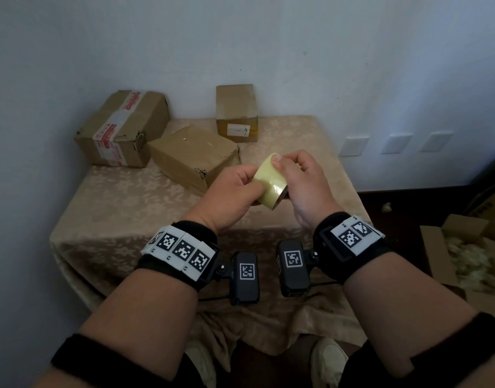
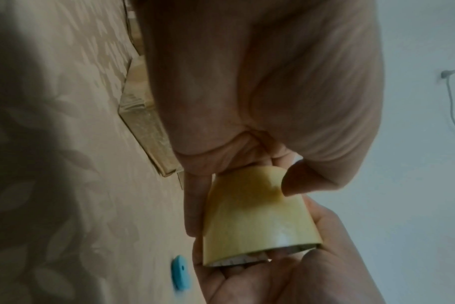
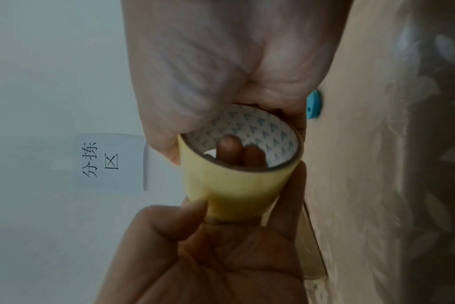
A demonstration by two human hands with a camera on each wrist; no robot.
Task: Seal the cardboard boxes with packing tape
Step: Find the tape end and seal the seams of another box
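Both hands hold a glossy yellow roll of packing tape (image 1: 270, 182) above the near half of the table's leaf-patterned beige cloth (image 1: 123, 203). The left hand (image 1: 230, 191) pinches its curved face; the right hand (image 1: 302, 182) curls around it, thumb on the upper rim. Beyond the roll sit three creased cardboard boxes (image 1: 193, 158).

Both hands (image 1: 235, 186) (image 1: 305, 183) gripping tape roll (image 1: 270, 182), seemingly above table (image 1: 106, 203)
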